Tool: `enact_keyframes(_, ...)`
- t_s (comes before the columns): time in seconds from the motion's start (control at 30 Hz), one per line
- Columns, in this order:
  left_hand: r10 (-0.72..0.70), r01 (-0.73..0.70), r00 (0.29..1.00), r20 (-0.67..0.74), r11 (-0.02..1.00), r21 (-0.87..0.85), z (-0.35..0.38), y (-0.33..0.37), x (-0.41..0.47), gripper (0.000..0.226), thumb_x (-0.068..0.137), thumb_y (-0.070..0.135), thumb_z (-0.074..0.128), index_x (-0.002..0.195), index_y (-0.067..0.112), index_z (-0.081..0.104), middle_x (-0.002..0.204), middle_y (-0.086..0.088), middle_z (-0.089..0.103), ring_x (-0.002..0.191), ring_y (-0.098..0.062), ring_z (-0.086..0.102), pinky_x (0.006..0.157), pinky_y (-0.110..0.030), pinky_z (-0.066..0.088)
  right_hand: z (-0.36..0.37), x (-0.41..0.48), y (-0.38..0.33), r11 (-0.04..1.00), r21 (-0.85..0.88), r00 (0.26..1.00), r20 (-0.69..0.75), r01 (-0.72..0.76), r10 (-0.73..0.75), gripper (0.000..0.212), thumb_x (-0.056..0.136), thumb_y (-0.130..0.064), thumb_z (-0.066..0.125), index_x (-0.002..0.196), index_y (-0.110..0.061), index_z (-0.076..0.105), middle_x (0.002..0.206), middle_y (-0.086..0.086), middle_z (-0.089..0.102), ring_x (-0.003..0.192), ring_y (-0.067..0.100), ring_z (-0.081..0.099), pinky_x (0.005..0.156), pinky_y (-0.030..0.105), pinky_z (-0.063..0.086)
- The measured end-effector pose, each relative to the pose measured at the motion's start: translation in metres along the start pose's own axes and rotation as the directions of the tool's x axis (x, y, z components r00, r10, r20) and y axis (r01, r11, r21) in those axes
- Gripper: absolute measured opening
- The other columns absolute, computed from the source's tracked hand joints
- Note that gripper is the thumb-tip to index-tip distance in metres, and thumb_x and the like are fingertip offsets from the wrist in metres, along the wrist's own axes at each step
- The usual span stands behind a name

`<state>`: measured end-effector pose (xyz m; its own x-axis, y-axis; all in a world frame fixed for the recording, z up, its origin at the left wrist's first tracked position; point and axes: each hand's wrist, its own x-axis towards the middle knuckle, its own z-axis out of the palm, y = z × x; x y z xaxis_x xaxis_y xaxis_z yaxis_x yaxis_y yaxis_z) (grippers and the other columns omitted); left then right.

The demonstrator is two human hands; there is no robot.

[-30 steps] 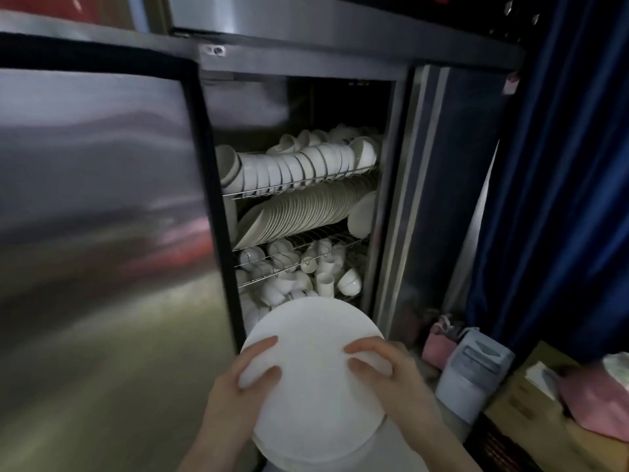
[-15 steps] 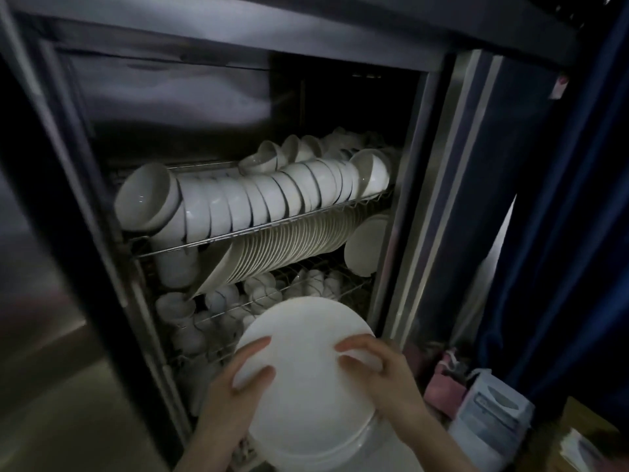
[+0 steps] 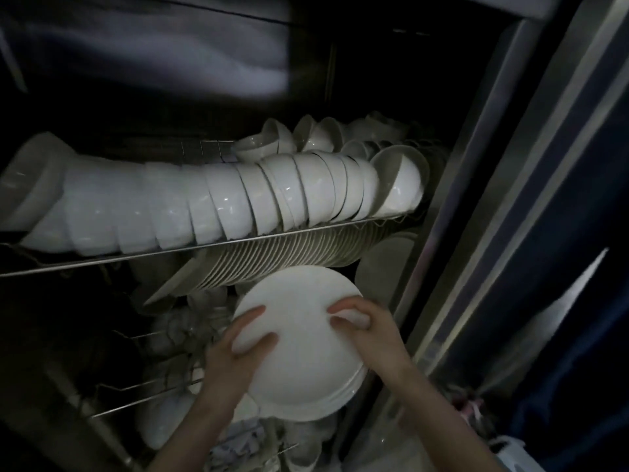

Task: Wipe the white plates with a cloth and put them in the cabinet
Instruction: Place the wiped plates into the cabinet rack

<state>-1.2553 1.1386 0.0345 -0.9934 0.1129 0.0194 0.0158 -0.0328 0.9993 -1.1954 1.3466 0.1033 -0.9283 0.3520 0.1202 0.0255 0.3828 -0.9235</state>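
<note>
The dim steel cabinet (image 3: 442,216) stood open beside a dark blue curtain (image 3: 578,284). White bowls (image 3: 238,199) lined its upper wire shelf (image 3: 170,254), with racked plates (image 3: 289,257) on edge beneath; the lower rack was too blurred to read, perhaps cups. The left hand (image 3: 235,356) and right hand (image 3: 371,335) gripped the stack of white plates (image 3: 306,356), fingers curled over opposite rims, just below the racked plates at the opening.
</note>
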Motion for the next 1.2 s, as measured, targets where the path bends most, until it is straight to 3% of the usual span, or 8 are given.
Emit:
enact_keyframes(0.1, -0.007, 0.010, 0.997, -0.082, 0.999, 0.041, 0.027, -0.009, 0.015, 0.044, 0.078, 0.028, 0.085, 0.108, 0.057, 0.070, 0.124, 0.030, 0.063, 0.117, -0.006, 0.060, 0.085, -0.023, 0.049, -0.015, 0.037, 0.013, 0.999, -0.023, 0.998, 0.039, 0.050, -0.049, 0.028, 0.078, -0.007, 0.078, 0.078, -0.035, 0.074, 0.109, 0.003, 0.069, 0.111, 0.020, 0.058, 0.096, 0.033, 0.048)
enact_keyframes(0.3, -0.017, 0.027, 0.983, -0.185, 0.998, 0.048, 0.068, -0.016, 0.045, 0.041, 0.079, 0.032, 0.084, 0.106, 0.060, 0.069, 0.111, 0.047, 0.059, 0.108, 0.020, 0.052, 0.076, -0.007, 0.045, -0.029, 0.096, 0.028, 0.997, -0.051, 0.991, 0.121, 0.058, -0.051, 0.030, 0.079, -0.006, 0.075, 0.075, -0.035, 0.071, 0.108, 0.005, 0.068, 0.104, 0.017, 0.063, 0.092, 0.028, 0.050)
enact_keyframes(0.53, -0.049, 0.054, 0.972, -0.230, 0.998, 0.015, 0.090, -0.041, 0.094, 0.040, 0.080, 0.030, 0.084, 0.112, 0.050, 0.070, 0.115, 0.039, 0.061, 0.111, 0.003, 0.059, 0.093, -0.028, 0.050, -0.016, 0.137, 0.039, 0.971, -0.223, 0.991, 0.118, 0.084, -0.059, 0.024, 0.081, -0.018, 0.071, 0.076, -0.040, 0.064, 0.114, 0.008, 0.063, 0.108, 0.020, 0.062, 0.092, 0.036, 0.051)
enact_keyframes(0.73, -0.082, 0.069, 0.967, -0.241, 0.996, -0.063, 0.106, -0.061, 0.119, 0.048, 0.081, 0.022, 0.083, 0.111, 0.055, 0.064, 0.107, 0.043, 0.062, 0.098, 0.016, 0.061, 0.068, -0.002, 0.047, -0.006, 0.161, 0.049, 0.953, -0.292, 0.993, 0.110, 0.073, -0.043, 0.015, 0.082, -0.014, 0.068, 0.084, -0.029, 0.069, 0.098, 0.001, 0.069, 0.102, 0.020, 0.063, 0.086, 0.032, 0.052)
enact_keyframes(0.8, -0.077, 0.068, 0.973, -0.219, 0.996, -0.051, 0.109, -0.067, 0.123, 0.056, 0.082, 0.020, 0.082, 0.123, 0.051, 0.058, 0.119, 0.037, 0.058, 0.098, 0.022, 0.058, 0.073, 0.000, 0.045, -0.005, 0.164, 0.051, 0.940, -0.332, 0.995, 0.085, 0.082, -0.056, 0.017, 0.081, -0.013, 0.068, 0.080, -0.030, 0.067, 0.093, 0.002, 0.071, 0.102, 0.022, 0.063, 0.085, 0.033, 0.051)
enact_keyframes(0.9, -0.054, 0.056, 0.982, -0.181, 0.998, 0.003, 0.113, -0.072, 0.129, 0.066, 0.086, 0.018, 0.079, 0.142, 0.036, 0.049, 0.140, 0.018, 0.048, 0.126, 0.001, 0.048, 0.097, -0.014, 0.041, -0.009, 0.166, 0.050, 0.931, -0.350, 0.994, 0.083, 0.100, -0.076, 0.025, 0.081, -0.012, 0.068, 0.074, -0.035, 0.062, 0.090, 0.004, 0.070, 0.098, 0.025, 0.064, 0.082, 0.035, 0.052)
enact_keyframes(1.03, -0.082, 0.081, 0.988, -0.134, 0.997, -0.014, 0.125, -0.079, 0.129, 0.061, 0.090, 0.019, 0.075, 0.137, 0.041, 0.043, 0.141, 0.017, 0.043, 0.129, -0.005, 0.042, 0.085, 0.000, 0.041, -0.018, 0.169, 0.044, 0.887, -0.432, 0.986, 0.110, 0.164, -0.129, 0.024, 0.080, -0.013, 0.067, 0.078, -0.036, 0.062, 0.107, 0.007, 0.066, 0.104, 0.020, 0.061, 0.089, 0.030, 0.049)
enact_keyframes(1.2, -0.125, 0.135, 0.989, -0.082, 0.981, 0.137, 0.134, -0.083, 0.133, 0.066, 0.095, 0.031, 0.068, 0.153, 0.028, 0.036, 0.149, 0.007, 0.040, 0.142, -0.017, 0.038, 0.101, -0.022, 0.033, -0.025, 0.169, 0.038, 0.882, -0.454, 0.991, 0.097, 0.127, -0.093, 0.023, 0.080, -0.007, 0.065, 0.082, -0.030, 0.067, 0.113, 0.009, 0.062, 0.105, 0.019, 0.060, 0.091, 0.025, 0.046)
